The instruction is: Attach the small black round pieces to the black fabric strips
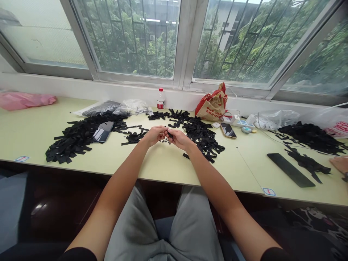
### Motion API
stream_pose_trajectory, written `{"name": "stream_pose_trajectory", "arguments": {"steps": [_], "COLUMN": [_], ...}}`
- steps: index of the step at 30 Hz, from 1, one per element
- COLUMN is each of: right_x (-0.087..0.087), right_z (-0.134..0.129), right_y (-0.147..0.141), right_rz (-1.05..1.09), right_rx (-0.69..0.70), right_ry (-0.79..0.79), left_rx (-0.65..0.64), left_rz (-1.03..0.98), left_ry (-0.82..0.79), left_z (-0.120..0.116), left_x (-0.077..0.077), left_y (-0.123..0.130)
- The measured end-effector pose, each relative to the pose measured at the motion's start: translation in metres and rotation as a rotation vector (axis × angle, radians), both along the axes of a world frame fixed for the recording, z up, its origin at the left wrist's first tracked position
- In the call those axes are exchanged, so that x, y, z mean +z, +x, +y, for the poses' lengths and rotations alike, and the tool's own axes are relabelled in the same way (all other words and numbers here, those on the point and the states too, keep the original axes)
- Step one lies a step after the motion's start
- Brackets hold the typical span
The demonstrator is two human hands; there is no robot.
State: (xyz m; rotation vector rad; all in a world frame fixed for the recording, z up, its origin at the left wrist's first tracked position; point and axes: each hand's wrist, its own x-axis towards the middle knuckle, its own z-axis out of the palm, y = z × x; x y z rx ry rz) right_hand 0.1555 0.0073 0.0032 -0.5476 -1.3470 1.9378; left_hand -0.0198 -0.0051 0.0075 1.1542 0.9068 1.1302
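My left hand (155, 135) and my right hand (178, 138) meet over the middle of the table, fingers pinched together. Between them is a small black strip (170, 134), mostly hidden by the fingers. Both hands seem to grip it. Just below the fingertips, several small dark round pieces (164, 141) lie on the tabletop. A small group of black strips (134, 137) is beside my left hand. To the right of my right hand spreads a larger heap of black strips (199, 135).
A big pile of black strips (73, 139) with a tablet-like device (102, 132) lies left. Behind stand a bottle (161, 99) and a paper bag (213, 106). A phone (228, 130), a power strip (241, 123) and a dark flat board (290, 169) are on the right. Another person's hand (339, 164) shows at the right edge.
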Motion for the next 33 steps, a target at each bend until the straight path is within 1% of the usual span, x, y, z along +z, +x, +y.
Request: {"name": "stream_pose_trajectory", "arguments": {"steps": [3,6,10,15,18,22,24,25,27,28,29,30,31,32,33], "right_x": [-0.002,-0.005,-0.008,-0.008,-0.008,-0.008,-0.009,-0.010,-0.012,-0.014,-0.016,-0.019,-0.021,-0.023,-0.025], "right_z": [0.002,0.004,0.004,0.000,0.001,0.003,0.004,0.004,0.005,0.006,0.007,0.008,0.009,0.010,0.010], "right_y": [-0.001,-0.003,-0.006,-0.007,-0.009,-0.009,-0.006,-0.005,-0.003,-0.003,-0.003,-0.004,-0.005,-0.007,-0.010], "right_rz": [-0.010,-0.002,-0.047,-0.081,-0.051,-0.073,-0.104,-0.122,-0.175,-0.220,-0.278,-0.352,-0.438,-0.528,-0.616], "right_rx": [0.014,0.028,0.023,-0.017,-0.064,-0.056,-0.043,-0.040,-0.079,-0.140,-0.233,-0.340,-0.452,-0.540,-0.596], "right_ry": [-0.057,-0.109,-0.139,-0.139,-0.148,-0.187,-0.172,-0.154,-0.081,-0.014,0.079,0.191,0.319,0.444,0.554], "left_rx": [-0.017,-0.001,-0.002,0.000,0.039,0.129,0.209,0.272,0.464,0.595,0.740,0.852,0.937,0.996,1.043], "left_rz": [0.004,0.021,0.030,0.012,-0.011,-0.039,-0.051,-0.045,0.025,0.098,0.204,0.327,0.440,0.549,0.660], "left_ry": [-0.021,-0.015,-0.057,-0.059,-0.039,-0.036,-0.018,0.004,0.060,0.090,0.108,0.131,0.147,0.160,0.169], "left_z": [0.001,0.002,0.003,0.004,0.004,0.004,0.006,0.007,0.010,0.012,0.014,0.015,0.015,0.015,0.014], "left_x": [-0.002,-0.004,-0.007,-0.009,-0.010,-0.009,-0.007,-0.007,-0.006,-0.007,-0.007,-0.009,-0.010,-0.012,-0.013], "left_y": [0.000,0.001,0.000,0.002,0.004,0.004,0.002,-0.001,-0.009,-0.014,-0.020,-0.026,-0.031,-0.035,-0.038]}}
